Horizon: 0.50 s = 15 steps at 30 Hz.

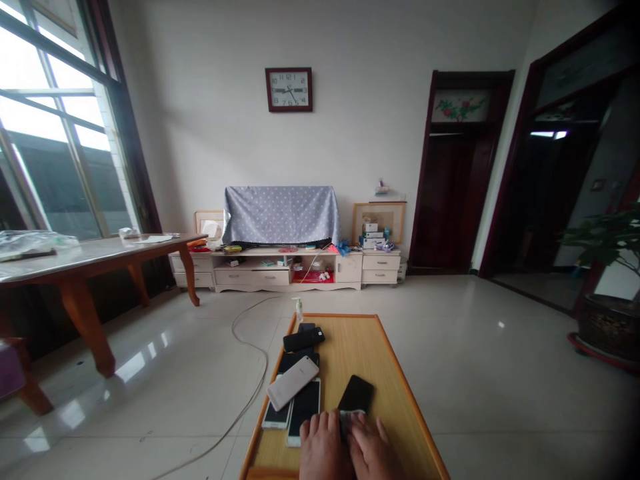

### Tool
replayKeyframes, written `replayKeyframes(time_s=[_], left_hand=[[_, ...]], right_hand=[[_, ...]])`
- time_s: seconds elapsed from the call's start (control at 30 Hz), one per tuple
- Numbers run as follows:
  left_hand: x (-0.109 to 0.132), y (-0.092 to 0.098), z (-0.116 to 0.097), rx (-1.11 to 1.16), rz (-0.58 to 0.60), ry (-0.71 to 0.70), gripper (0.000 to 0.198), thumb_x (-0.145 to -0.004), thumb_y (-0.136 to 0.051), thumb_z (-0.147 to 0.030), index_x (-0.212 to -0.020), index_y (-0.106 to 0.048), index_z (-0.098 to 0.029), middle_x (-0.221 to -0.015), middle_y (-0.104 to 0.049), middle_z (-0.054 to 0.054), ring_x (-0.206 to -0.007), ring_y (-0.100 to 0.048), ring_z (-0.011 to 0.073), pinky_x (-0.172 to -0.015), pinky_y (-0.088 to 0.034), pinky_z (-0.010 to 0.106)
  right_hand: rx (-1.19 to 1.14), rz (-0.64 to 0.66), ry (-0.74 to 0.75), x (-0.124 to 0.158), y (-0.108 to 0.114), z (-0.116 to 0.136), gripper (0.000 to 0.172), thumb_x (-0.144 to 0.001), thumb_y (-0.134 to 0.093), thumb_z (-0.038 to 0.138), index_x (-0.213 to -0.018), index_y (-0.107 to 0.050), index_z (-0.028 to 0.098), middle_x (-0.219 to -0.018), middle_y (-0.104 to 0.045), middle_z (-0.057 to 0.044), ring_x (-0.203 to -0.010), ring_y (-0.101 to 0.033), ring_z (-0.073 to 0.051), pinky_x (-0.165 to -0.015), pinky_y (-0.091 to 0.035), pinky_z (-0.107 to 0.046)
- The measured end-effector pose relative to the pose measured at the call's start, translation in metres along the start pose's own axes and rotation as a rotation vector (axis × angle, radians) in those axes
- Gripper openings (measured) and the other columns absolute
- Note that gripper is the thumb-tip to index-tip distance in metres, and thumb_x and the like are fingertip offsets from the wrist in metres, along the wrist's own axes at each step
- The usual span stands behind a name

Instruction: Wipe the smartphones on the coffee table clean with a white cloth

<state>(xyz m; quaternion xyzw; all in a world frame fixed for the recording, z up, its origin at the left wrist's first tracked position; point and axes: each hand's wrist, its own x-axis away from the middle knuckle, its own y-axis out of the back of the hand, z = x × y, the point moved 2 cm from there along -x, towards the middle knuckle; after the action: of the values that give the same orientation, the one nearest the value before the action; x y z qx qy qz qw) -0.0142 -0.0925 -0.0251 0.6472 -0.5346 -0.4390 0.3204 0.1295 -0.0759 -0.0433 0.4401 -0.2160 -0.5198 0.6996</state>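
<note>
A black smartphone (pixel 358 392) lies on the wooden table (pixel 365 340), its lower part covered by my hands. My left hand (pixel 323 445) is closed at the phone's lower left side, fingers bent and close together, its thumb hidden. Pressed onto the lower end of the phone is my right hand (pixel 371 448), with a crumpled whitish cloth (pixel 353 415) under its fingers. Left of my hands several more phones lie in an overlapping row: a pale pink one (pixel 293 383) face down, a white-framed one (pixel 305 408) beneath it, and a black one (pixel 303 339) farther back.
A pump bottle (pixel 299 309) stands by the table's far left corner. A cable (pixel 264 360) runs over the tiled floor on the left. A marble-topped table (pixel 100 252) is at left, a low cabinet (pixel 253 277) ahead, and a potted plant (pixel 613 327) at right.
</note>
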Motion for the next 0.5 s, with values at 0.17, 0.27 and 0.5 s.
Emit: replayKeyframes(time_s=[0.17,0.27,0.5], left_hand=[[0.002,0.006,-0.008,-0.003,-0.001,-0.004,0.036,-0.091,-0.053,-0.039,-0.121,-0.064,-0.024,-0.112,-0.071,0.005,-0.109,-0.057,0.0287,-0.098,-0.03,0.044],[0.003,0.011,-0.015,-0.009,-0.001,0.013,0.046,-0.084,-0.063,-0.051,-0.121,-0.064,-0.024,-0.114,-0.069,0.006,-0.111,-0.057,0.0296,-0.1,-0.03,0.043],[0.002,0.002,-0.005,-0.028,0.014,-0.01,0.045,-0.093,-0.05,-0.039,-0.134,-0.057,-0.021,-0.123,-0.069,0.007,-0.114,-0.057,0.0271,-0.102,-0.03,0.042]], right_hand=[[-0.013,-0.03,-0.019,0.01,0.012,0.001,0.044,-0.106,-0.033,0.038,-0.139,-0.061,0.034,-0.145,-0.061,-0.003,-0.141,-0.05,-0.026,-0.125,-0.019,-0.061],[0.038,-0.073,-0.099,-0.005,0.026,-0.009,0.045,-0.106,-0.032,0.038,-0.138,-0.062,0.029,-0.148,-0.058,-0.007,-0.145,-0.046,-0.027,-0.125,-0.015,-0.063],[0.023,-0.022,0.01,-0.015,0.02,0.019,0.048,-0.106,-0.03,0.038,-0.14,-0.061,0.024,-0.145,-0.061,-0.009,-0.142,-0.049,-0.025,-0.128,-0.016,-0.053]])
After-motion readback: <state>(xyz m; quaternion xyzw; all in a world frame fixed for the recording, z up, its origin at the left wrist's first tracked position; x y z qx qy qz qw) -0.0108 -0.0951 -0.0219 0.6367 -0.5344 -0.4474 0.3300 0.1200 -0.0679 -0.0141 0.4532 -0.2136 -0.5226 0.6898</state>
